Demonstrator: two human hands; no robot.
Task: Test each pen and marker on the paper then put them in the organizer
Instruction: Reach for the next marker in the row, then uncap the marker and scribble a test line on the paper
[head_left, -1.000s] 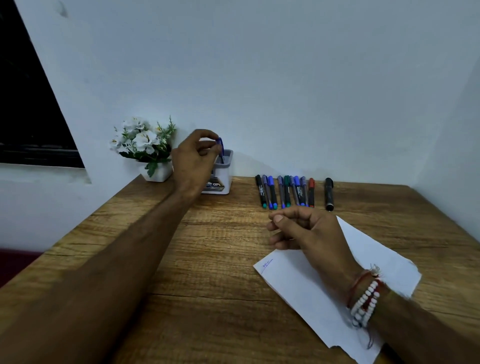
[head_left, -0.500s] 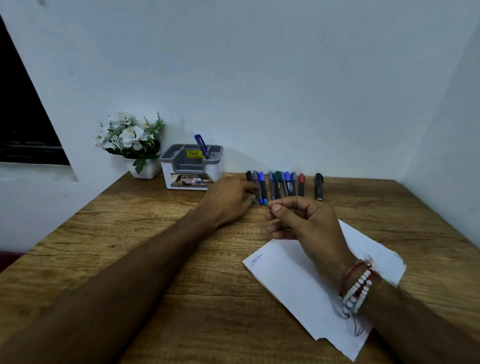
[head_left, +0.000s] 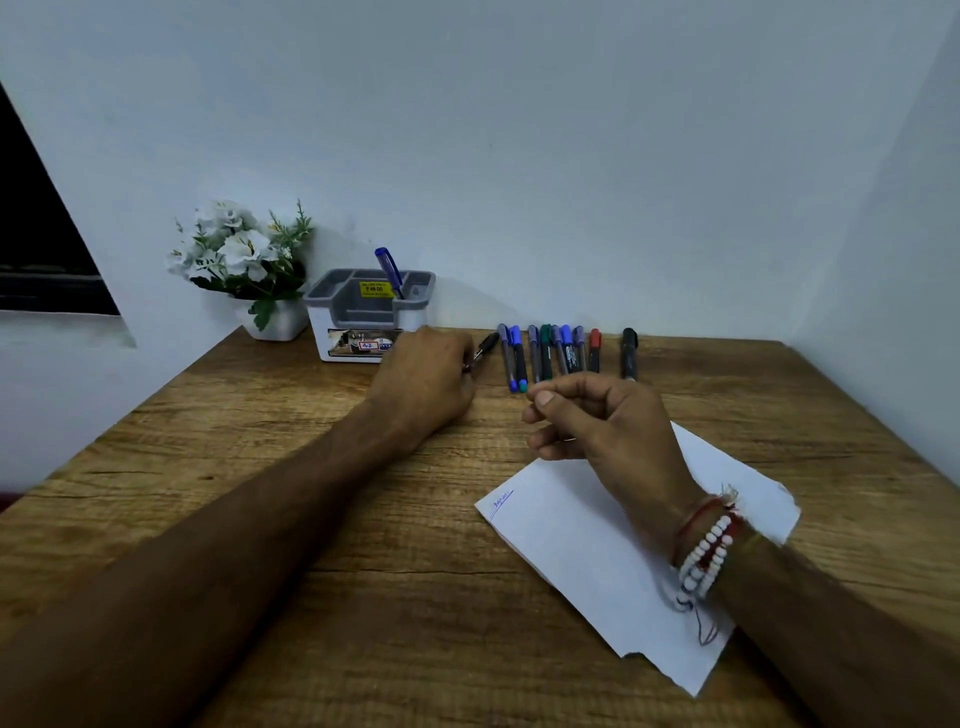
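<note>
Left hand (head_left: 426, 379): fingers clamped on a black pen (head_left: 487, 344). Right hand (head_left: 597, 421): fingers curled together, empty. Recommend carrying the pen to the paper (head_left: 571, 530) beneath the right fingers.

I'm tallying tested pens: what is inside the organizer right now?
One blue pen stands tilted in the organizer's right-hand compartment. A yellow price sticker shows on an inner wall. The walls hide the compartment floors, so anything short there cannot be seen.

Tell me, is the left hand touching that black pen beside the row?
Touching. The head view shows the left hand pinching one end of the black pen, with no gap between them.
</note>
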